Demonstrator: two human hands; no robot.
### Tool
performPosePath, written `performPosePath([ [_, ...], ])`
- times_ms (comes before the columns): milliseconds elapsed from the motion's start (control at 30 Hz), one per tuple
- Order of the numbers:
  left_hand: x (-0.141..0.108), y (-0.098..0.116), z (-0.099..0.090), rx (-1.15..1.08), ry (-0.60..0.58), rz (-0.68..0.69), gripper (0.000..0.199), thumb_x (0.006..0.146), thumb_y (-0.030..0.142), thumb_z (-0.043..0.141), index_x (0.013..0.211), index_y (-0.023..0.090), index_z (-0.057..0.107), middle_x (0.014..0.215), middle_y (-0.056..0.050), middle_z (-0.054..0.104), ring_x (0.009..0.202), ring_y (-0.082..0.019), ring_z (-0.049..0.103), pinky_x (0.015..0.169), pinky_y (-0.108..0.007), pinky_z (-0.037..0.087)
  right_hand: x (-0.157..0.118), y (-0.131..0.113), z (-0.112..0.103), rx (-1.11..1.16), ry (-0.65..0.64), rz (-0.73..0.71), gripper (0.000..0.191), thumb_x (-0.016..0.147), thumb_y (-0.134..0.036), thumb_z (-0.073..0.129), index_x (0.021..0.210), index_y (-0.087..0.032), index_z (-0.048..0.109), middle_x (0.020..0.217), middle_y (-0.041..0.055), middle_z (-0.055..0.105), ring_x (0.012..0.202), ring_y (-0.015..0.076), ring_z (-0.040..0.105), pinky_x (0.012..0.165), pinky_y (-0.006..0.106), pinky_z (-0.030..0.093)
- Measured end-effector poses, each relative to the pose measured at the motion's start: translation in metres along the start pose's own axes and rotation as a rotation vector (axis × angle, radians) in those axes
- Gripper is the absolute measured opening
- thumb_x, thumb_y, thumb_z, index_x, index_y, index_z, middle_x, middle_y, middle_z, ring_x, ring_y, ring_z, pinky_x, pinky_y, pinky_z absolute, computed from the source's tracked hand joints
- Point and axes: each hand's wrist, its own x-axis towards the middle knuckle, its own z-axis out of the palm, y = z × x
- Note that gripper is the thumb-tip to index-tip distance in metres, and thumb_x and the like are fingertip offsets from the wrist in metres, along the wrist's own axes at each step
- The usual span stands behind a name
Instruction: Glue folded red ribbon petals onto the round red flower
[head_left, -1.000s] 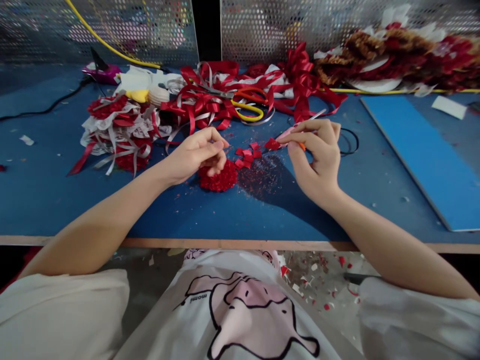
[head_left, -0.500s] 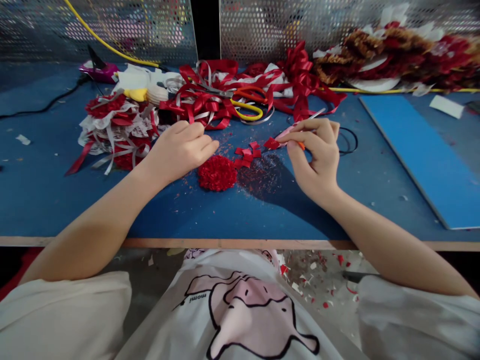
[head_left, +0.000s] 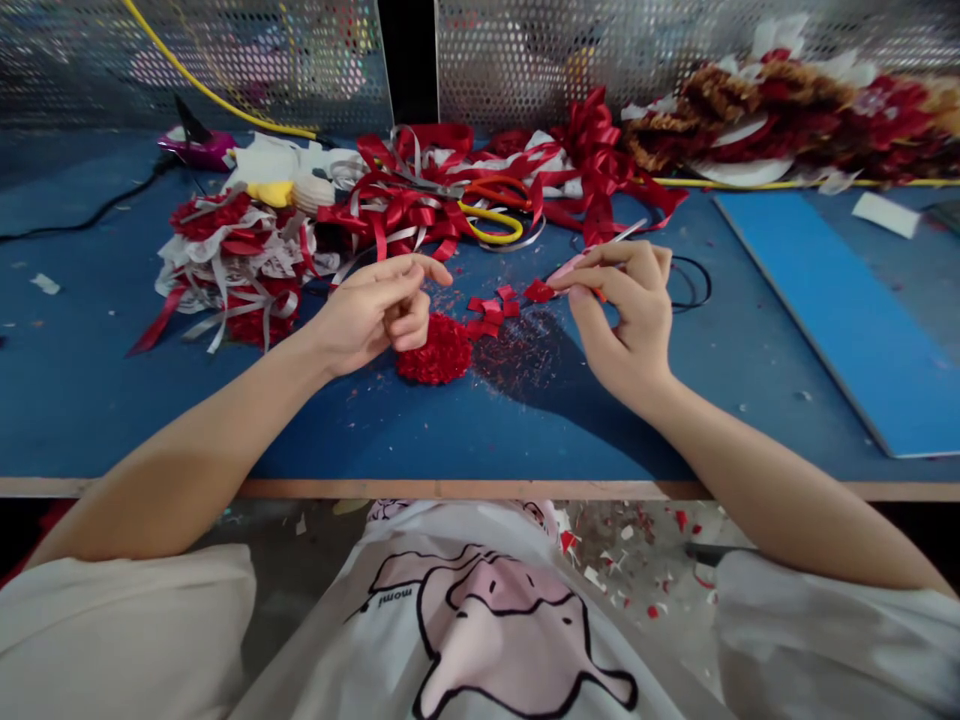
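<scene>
Right hand (head_left: 626, 315) pinches a thin pink-handled tool (head_left: 581, 262), its tip carrying a small red ribbon piece (head_left: 538, 291) just above the desk (head_left: 480, 440). Left hand (head_left: 375, 310) has fingers curled, thumb and forefinger nearly closed; can't tell if anything is between them. It sits touching the red ribbon flower (head_left: 436, 352). Loose red ribbon bits (head_left: 491, 310) lie between both hands. Scissors (head_left: 491, 215) sit in the ribbon pile (head_left: 420, 195) behind.

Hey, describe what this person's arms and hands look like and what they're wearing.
Both forearms are bare, and the left hand and right hand wear no gloves. Short whitish sleeves cover the upper arms, part of a white T-shirt with a pink cartoon print outlined in black.
</scene>
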Motion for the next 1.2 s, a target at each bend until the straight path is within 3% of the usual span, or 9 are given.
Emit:
performPosePath([
  [67, -0.005, 0.004, 0.006, 0.043, -0.038, 0.003, 0.018, 0.105, 0.028, 0.052, 0.095, 0.022, 0.065, 0.052, 0.007, 0.038, 0.040, -0.009, 0.035, 0.044, -0.024, 0.035, 0.000, 0.000, -0.001, 0.001, -0.007, 0.000, 0.024, 0.103, -0.029, 0.055, 0.104, -0.041, 0.076, 0.110, 0.0054, 0.071, 0.111, 0.0304, 0.062, 0.103, 0.064, 0.045],
  [133, -0.013, 0.006, 0.016, 0.210, -0.076, 0.074, 0.017, 0.104, 0.023, 0.052, 0.099, 0.021, 0.068, 0.064, 0.004, 0.053, 0.050, -0.010, 0.049, 0.048, -0.023, 0.041, 0.001, 0.001, -0.001, 0.002, 0.001, 0.005, 0.023, 0.104, -0.031, 0.055, 0.103, -0.039, 0.076, 0.110, 0.0062, 0.071, 0.112, 0.0304, 0.062, 0.104, 0.063, 0.045],
  [233, -0.024, 0.000, 0.036, 0.561, -0.190, 0.279, 0.027, 0.103, 0.014, 0.053, 0.123, 0.020, 0.071, 0.114, -0.006, 0.077, 0.102, -0.017, 0.075, 0.092, -0.030, 0.062, 0.002, 0.002, -0.001, -0.014, 0.024, 0.014, 0.022, 0.104, -0.034, 0.054, 0.102, -0.035, 0.076, 0.109, 0.0067, 0.071, 0.110, 0.0301, 0.064, 0.105, 0.062, 0.046],
  [300, -0.031, -0.010, 0.047, 0.687, -0.370, 0.439, 0.049, 0.102, 0.003, 0.045, 0.144, 0.019, 0.062, 0.148, -0.010, 0.068, 0.139, -0.019, 0.064, 0.120, -0.036, 0.052, 0.002, 0.002, -0.001, -0.034, 0.028, 0.024, 0.023, 0.104, -0.035, 0.054, 0.102, -0.034, 0.077, 0.108, 0.0067, 0.071, 0.109, 0.0299, 0.064, 0.104, 0.061, 0.046],
  [367, -0.036, -0.022, 0.054, 0.750, -0.442, 0.539, 0.061, 0.102, -0.001, 0.040, 0.157, 0.022, 0.052, 0.162, -0.007, 0.056, 0.151, -0.017, 0.053, 0.128, -0.034, 0.045, 0.002, 0.001, -0.001, -0.045, 0.029, 0.031, 0.022, 0.104, -0.036, 0.054, 0.101, -0.035, 0.077, 0.108, 0.0063, 0.072, 0.109, 0.0298, 0.065, 0.104, 0.061, 0.047],
  [633, -0.036, -0.035, 0.059, 0.665, -0.106, 0.537, 0.033, 0.098, 0.017, 0.074, 0.131, 0.021, 0.076, 0.113, -0.003, 0.085, 0.101, -0.017, 0.083, 0.099, -0.021, 0.064, 0.001, 0.001, -0.001, -0.031, 0.013, 0.028, 0.023, 0.105, -0.037, 0.054, 0.101, -0.036, 0.076, 0.108, 0.0064, 0.072, 0.109, 0.0304, 0.064, 0.105, 0.063, 0.046],
  [867, -0.032, -0.025, 0.056, 0.468, -0.319, 0.434, 0.069, 0.097, 0.000, 0.043, 0.160, 0.027, 0.047, 0.165, -0.008, 0.053, 0.139, -0.021, 0.066, 0.121, -0.036, 0.053, 0.001, 0.004, -0.003, -0.026, -0.006, 0.005, 0.023, 0.106, -0.037, 0.053, 0.104, -0.038, 0.076, 0.109, 0.0080, 0.074, 0.109, 0.0317, 0.065, 0.105, 0.064, 0.047],
  [1067, -0.029, -0.006, 0.023, 1.085, -0.342, 0.942, 0.040, 0.082, 0.012, 0.062, 0.114, 0.030, 0.079, 0.120, -0.001, 0.081, 0.116, -0.030, 0.071, 0.113, -0.054, 0.050, 0.001, 0.005, -0.003, -0.028, -0.016, 0.000, 0.024, 0.106, -0.034, 0.053, 0.106, -0.039, 0.076, 0.110, 0.0080, 0.073, 0.111, 0.0326, 0.064, 0.106, 0.066, 0.045],
  [1200, -0.028, -0.002, 0.011, 1.247, -0.512, 0.985, 0.036, 0.085, 0.018, 0.062, 0.113, 0.029, 0.081, 0.101, -0.001, 0.082, 0.096, -0.024, 0.070, 0.109, -0.046, 0.051, 0.000, 0.005, -0.002, -0.032, -0.016, -0.001, 0.025, 0.106, -0.033, 0.052, 0.106, -0.038, 0.076, 0.110, 0.0082, 0.072, 0.112, 0.0323, 0.064, 0.106, 0.065, 0.045],
])
